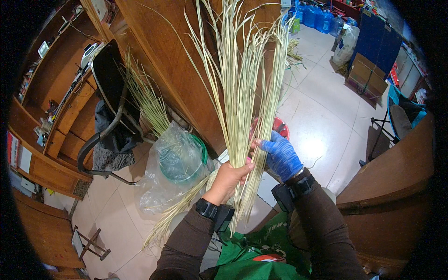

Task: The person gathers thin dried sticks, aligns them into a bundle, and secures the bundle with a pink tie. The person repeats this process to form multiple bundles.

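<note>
My bare left hand point(229, 178) is closed around the lower part of a large bundle of long, pale dried plant stalks point(238, 115), which fan out away from me. My right hand point(283, 155), in a blue knit glove with bare fingertips, grips a smaller bundle of the same stalks point(269, 105) just to the right. The two bundles touch near my hands, and their lower ends point towards my lap. Beneath my left forearm, more pale stalks point(168, 224) stick out to the lower left from a round woven piece point(211, 180), mostly hidden by my left hand.
Left of my hands, a green bucket point(199, 147) in clear plastic holds greener stalks point(147, 98). A red basin point(280, 127) lies behind the stalks. Around stand a black chair point(108, 80), a wooden cabinet panel point(157, 45), a folding stool point(89, 243), cardboard point(365, 75) and blue water jugs point(316, 17).
</note>
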Demonstrator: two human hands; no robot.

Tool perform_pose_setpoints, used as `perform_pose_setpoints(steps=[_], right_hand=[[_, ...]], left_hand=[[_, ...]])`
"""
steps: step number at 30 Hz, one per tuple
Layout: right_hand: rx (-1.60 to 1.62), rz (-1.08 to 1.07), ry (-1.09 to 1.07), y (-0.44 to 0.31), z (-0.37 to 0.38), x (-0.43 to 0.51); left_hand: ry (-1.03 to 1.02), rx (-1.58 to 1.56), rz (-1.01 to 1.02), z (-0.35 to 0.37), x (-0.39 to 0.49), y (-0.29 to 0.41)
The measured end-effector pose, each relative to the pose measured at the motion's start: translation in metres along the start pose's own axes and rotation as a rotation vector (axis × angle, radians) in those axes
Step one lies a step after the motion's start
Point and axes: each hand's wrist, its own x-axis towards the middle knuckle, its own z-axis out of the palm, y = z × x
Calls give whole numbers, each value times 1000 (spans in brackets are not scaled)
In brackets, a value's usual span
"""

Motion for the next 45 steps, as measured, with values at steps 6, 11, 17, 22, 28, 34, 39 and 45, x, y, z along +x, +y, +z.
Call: perform_pose_setpoints(steps=[6,11,17,22,28,34,39,45], right_hand=[[-244,-20,40,0,-1,1],[-169,67,95,-5,-1,-4],[-166,17,93,1,3,-3],[-114,40,100,0,0,-1],[-163,23,101,2,2,-2],[-175,40,139,-7,4,-6],[-220,30,149,-20,-1,-10],[-255,28,49,0,1,-3]], left_hand=[[33,5,0,3,-3,4],[42,16,41,-1,-2,4],[41,49,7,-3,-2,0],[50,52,59,-6,-1,1],[13,49,16,-3,-3,1],[57,-14,61,-3,-2,6],[104,-89,70,-4,-2,5],[-13,6,21,-4,1,1]])
